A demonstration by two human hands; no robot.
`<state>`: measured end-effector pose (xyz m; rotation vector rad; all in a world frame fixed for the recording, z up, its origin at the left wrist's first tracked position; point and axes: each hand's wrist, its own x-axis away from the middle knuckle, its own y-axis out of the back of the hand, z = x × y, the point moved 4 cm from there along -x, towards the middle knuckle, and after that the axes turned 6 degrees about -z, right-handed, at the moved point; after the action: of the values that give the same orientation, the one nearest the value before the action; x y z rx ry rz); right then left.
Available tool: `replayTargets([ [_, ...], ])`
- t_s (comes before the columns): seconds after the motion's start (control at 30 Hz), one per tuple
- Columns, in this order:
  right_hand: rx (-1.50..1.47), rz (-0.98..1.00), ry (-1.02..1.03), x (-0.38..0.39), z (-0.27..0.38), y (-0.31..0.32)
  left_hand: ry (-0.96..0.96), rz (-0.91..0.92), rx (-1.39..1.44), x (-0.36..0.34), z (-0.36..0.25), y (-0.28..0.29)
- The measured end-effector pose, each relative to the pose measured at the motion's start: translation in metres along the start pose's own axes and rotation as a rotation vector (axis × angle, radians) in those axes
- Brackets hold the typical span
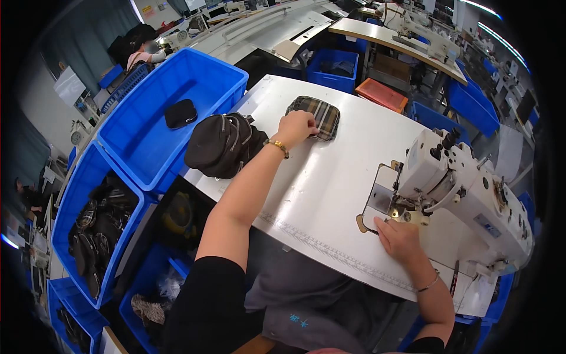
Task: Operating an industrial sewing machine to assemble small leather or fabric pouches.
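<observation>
My left hand [296, 125] pinches the near edge of a plaid fabric pouch [325, 114] at the back of the white table [318, 194]. Beside that arm sits a pile of black zippered bags [213, 146]. My right hand [398, 239] is at the white sewing machine [442, 174], its fingers loosely apart and touching the near part of the needle plate area [378, 206], below the needle; nothing in them is visible.
Blue bins stand along the left, one with a small black pouch [181, 113], another with dark pieces [100, 242]. Behind the table are more blue bins [330, 68], an orange tray [380, 94] and other workstations with people. A thin tool [454, 277] lies right of my right arm.
</observation>
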<state>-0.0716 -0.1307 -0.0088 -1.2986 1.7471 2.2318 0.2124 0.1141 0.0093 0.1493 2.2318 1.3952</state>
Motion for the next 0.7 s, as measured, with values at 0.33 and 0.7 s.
replayTargets([
  [0.33, -0.009, 0.023, -0.045, 0.001, -0.003, 0.0, -0.155, -0.298, -0.094, 0.017, -0.025, -0.001],
  [0.7, -0.032, 0.025, -0.026, 0.006, 0.0, 0.0, -0.121, -0.153, 0.407, 0.068, -0.06, 0.02],
])
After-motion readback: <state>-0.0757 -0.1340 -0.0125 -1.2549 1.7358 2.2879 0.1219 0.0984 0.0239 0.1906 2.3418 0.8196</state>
